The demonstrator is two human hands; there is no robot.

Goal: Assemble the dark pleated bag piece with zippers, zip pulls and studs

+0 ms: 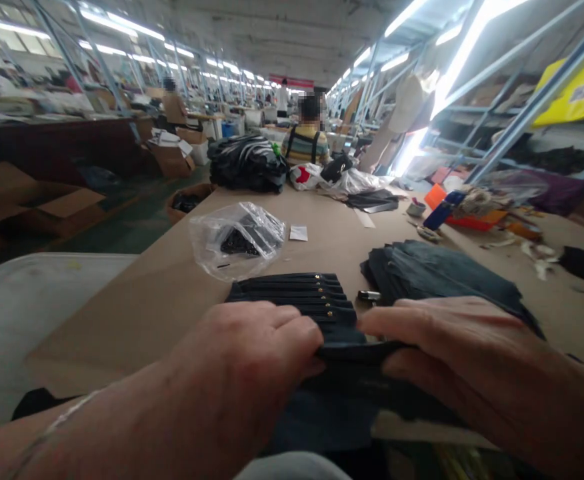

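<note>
My left hand [257, 353] is closed over the edge of a dark piece of fabric [347, 373]. On the fabric's other end, my right hand [452, 353] pinches the same edge between thumb and fingers. The fabric is stretched between both hands and hangs toward my lap. Just beyond it lies a row of overlapping dark folded fabric pieces [282, 287] with small gold-coloured metal fittings along one side. A small black and silver item [369, 296] rests beside my right fingertips. To the right is a stack of dark fabric panels [442, 273], partly behind my right hand.
On the brown table [122, 320] lie a clear plastic bag [242, 240] with black parts, a white paper slip [299, 233] and a large dark fabric pile [247, 163]. An orange tray [475, 217] stands right. Cardboard boxes [32, 200] are left; a person [306, 137] sits ahead.
</note>
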